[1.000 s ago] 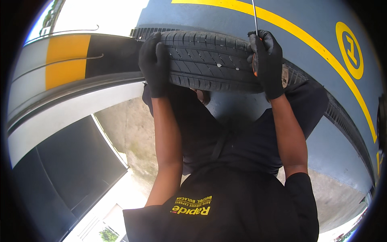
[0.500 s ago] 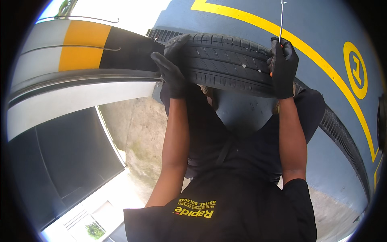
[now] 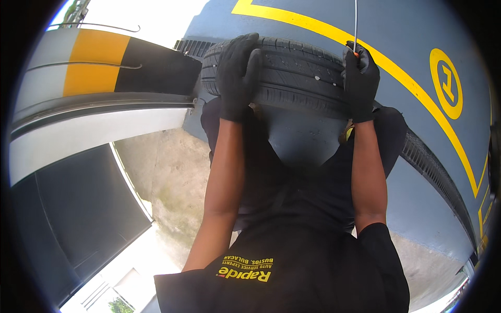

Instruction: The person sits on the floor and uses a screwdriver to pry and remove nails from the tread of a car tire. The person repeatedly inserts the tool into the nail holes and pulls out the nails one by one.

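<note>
A black tyre (image 3: 297,75) stands across in front of me between my knees, its grooved tread facing up. Pale specks like small stones sit in the tread towards its right side. My gloved left hand (image 3: 238,78) lies flat on the left part of the tread, fingers stretched out and thumb apart. At the tyre's right end, my gloved right hand (image 3: 361,83) is closed round a thin metal-shafted tool (image 3: 356,23) with an orange handle. Its shaft points up and away from me, and its tip is cut off by the top edge of the picture.
On the left is a low barrier (image 3: 96,62) striped grey, yellow and black, with thin hooked wires along it. A drain grate (image 3: 438,161) runs along the grey floor at right, near yellow floor lines (image 3: 402,86) and a yellow circled mark (image 3: 446,84).
My left hand has come from the tyre's left edge onto the tread, moving right. The right hand still holds the tool, whose tip has gone out of the picture. The view has shifted slightly.
</note>
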`<state>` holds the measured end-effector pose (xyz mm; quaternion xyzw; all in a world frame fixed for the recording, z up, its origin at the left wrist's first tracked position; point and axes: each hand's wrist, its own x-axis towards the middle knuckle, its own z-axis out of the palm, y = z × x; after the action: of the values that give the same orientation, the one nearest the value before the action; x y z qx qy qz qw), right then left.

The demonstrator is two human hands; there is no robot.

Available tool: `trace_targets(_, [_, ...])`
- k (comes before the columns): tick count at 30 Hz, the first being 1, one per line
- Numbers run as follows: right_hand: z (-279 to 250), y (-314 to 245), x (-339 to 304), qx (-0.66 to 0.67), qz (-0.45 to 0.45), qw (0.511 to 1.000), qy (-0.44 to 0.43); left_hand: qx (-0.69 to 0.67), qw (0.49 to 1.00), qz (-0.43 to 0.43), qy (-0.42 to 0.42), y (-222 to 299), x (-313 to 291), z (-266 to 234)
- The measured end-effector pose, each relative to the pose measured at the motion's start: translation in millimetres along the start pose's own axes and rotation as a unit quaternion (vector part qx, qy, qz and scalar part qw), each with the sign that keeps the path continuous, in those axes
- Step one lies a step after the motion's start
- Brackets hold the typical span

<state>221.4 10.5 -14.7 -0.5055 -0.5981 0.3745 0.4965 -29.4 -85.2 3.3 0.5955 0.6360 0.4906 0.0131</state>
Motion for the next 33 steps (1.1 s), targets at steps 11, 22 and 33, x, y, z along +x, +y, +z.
trace_targets(11, [-77.6,-44.0,-118.6,-0.034,0.13,0.962,-0.239,0.127,0.988,0.087,-0.019,-19.1,19.5,36.8])
trace_targets(22, [-86.4,-38.9,-129.5,-0.015,0.13,0.962,-0.24,0.119,0.99,0.038,-0.071,27.4,26.5,28.6])
trace_targets(33, [-96.9,-28.2,-138.9,-0.154,0.018,0.954,-0.254,0.119,0.99,0.049,-0.062,23.5,25.7,30.9])
